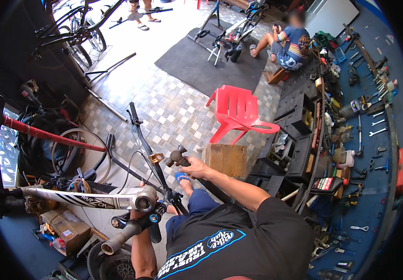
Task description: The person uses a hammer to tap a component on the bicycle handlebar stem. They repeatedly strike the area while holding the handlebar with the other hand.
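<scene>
- Right hand (195, 168) closed round the handle of a dark-headed hammer (176, 156), fingers curled about it; I have it up to the right of the white bike frame (101, 199), the hammer's head apart from it.
- Left hand (137, 214) at the right end of the white bike frame, close by its open head tube (144, 202); the frame covers most of this hand, so I cannot tell how far open it is or what it has hold of.
- White bike frame on my left, lying crosswise; bold dark lettering and dark stripes run along its tube; a dark handlebar (160, 176) slants up and away beyond its right end.
- Other lettering: white, with blue outlines, on my black shirt (266, 231), right of the frame; a red, white and black label on a dark bottle (328, 185), well off to the frame's right; a small pale label on a cardboard box (64, 226), just below the frame.
- Red plastic chair (236, 109) beyond the frame, to its right; a wooden block (227, 161) just nearer me.
</scene>
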Motion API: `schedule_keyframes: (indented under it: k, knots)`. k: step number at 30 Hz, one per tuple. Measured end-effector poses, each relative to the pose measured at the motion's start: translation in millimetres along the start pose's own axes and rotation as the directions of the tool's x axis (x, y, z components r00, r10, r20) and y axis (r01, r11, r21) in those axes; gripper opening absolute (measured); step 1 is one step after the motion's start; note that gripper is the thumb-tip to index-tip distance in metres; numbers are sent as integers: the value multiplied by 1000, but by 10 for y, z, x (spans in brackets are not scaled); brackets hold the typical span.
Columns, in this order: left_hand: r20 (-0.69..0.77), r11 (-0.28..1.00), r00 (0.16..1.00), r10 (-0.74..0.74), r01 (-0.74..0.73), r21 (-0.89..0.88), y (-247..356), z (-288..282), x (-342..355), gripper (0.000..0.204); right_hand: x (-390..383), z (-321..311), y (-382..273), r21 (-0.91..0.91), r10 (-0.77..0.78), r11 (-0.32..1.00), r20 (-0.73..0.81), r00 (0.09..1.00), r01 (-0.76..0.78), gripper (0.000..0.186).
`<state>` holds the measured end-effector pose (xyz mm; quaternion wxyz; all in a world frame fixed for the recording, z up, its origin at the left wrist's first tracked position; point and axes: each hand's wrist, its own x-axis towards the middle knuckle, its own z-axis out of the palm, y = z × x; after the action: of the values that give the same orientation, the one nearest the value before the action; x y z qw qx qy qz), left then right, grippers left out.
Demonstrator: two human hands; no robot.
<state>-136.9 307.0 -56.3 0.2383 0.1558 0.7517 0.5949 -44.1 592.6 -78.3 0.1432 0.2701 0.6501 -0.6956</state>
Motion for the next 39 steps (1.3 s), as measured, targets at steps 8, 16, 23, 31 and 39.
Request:
schedule_keyframes:
  k: [8, 16, 23, 31, 39]
  knots:
    - [282, 625, 845, -455, 529, -574, -555, -107, 10, 43, -104, 3, -84, 118, -2, 993, 89, 996, -8, 58]
    - [590, 77, 679, -437, 681, -728, -433, -130, 240, 33, 118, -6, -222, 4, 51, 999, 180, 982, -53, 51]
    - [348, 352, 741, -575, 608, -712, 68, -8, 153, 32, 587, -7, -537, 21, 60, 998, 258, 964, -67, 38]
    - [435, 232, 650, -623, 685, -691, 99, -115, 118, 45, 1275, 218, -861, -204, 191, 976, 610, 769, -81, 36]
    - [162, 417, 700, -696, 577, -702, 285, 54, 120, 26, 1308, 444, -922, -293, 228, 955, 640, 734, -42, 38]
